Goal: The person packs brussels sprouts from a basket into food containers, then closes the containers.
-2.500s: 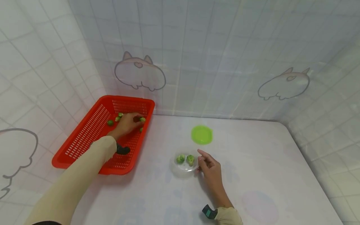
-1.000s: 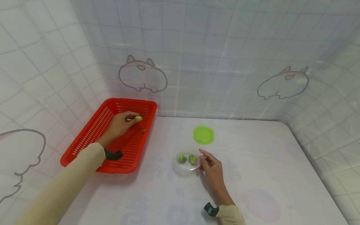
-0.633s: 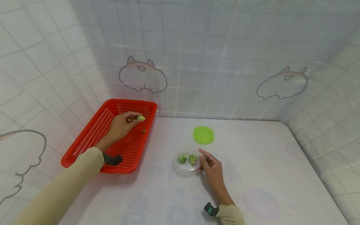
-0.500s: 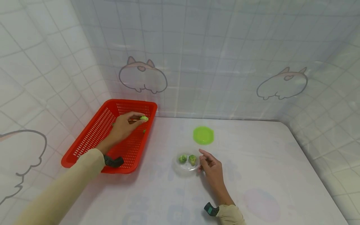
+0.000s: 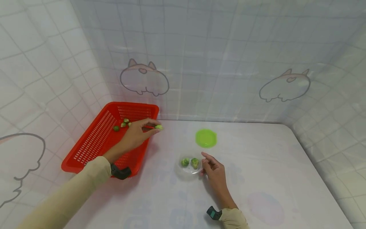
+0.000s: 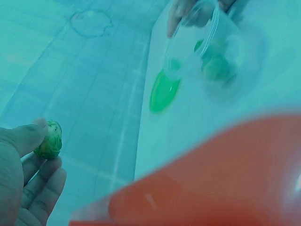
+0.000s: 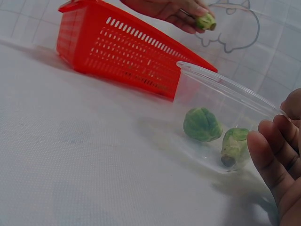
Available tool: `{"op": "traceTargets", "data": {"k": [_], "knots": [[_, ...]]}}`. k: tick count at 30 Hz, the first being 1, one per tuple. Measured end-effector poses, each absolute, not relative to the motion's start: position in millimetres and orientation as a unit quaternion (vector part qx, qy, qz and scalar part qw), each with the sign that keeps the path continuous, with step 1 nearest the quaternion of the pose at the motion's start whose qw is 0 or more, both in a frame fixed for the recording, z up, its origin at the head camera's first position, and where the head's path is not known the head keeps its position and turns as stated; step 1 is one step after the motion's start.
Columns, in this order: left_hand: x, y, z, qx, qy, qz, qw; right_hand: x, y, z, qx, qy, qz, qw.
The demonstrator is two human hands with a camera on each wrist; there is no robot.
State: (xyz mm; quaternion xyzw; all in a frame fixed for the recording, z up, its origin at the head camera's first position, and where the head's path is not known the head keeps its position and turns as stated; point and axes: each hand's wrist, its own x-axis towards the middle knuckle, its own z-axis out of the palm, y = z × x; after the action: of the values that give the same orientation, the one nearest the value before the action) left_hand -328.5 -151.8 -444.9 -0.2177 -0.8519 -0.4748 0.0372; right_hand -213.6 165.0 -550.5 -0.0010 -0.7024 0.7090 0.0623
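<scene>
Between thumb and fingertips, my left hand [image 5: 136, 135] pinches a Brussels sprout [image 5: 159, 127] above the right rim of the red basket [image 5: 144, 152]. The left wrist view shows that sprout [image 6: 50, 141] up close, green with a pale cut end. My right hand [image 5: 215, 171] holds the right side of a clear round plastic tub [image 5: 188, 172] standing on the table, thumb at its rim and fingers along the wall. Inside the tub lie two Brussels sprouts, one on the left [image 7: 202, 124] and one on the right [image 7: 235, 145].
Several more sprouts [image 5: 116, 128] lie at the back of the basket. A bright green round lid [image 5: 206, 138] rests flat on the white table [image 5: 257, 159] behind the tub. Tiled-pattern sheets [image 5: 217, 63] stand as walls at the back and both sides.
The left hand has picked the sprout up inside the basket, lifted it and moved right, over the basket's rim. The right hand and the tub have stayed in place.
</scene>
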Motion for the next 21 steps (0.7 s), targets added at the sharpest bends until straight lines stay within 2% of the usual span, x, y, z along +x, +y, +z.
{"op": "traceTargets", "data": {"k": [15,21], "knots": [[-307,-106,-467,-0.291,-0.847,-0.443,-0.031,-214,165,-554,-0.006,-0.708,0.703,0.067],[-295,-84,-479,-0.333,-0.851,-0.403,-0.041,-211,165,-547,-0.007,-0.710,0.701,0.066]]}}
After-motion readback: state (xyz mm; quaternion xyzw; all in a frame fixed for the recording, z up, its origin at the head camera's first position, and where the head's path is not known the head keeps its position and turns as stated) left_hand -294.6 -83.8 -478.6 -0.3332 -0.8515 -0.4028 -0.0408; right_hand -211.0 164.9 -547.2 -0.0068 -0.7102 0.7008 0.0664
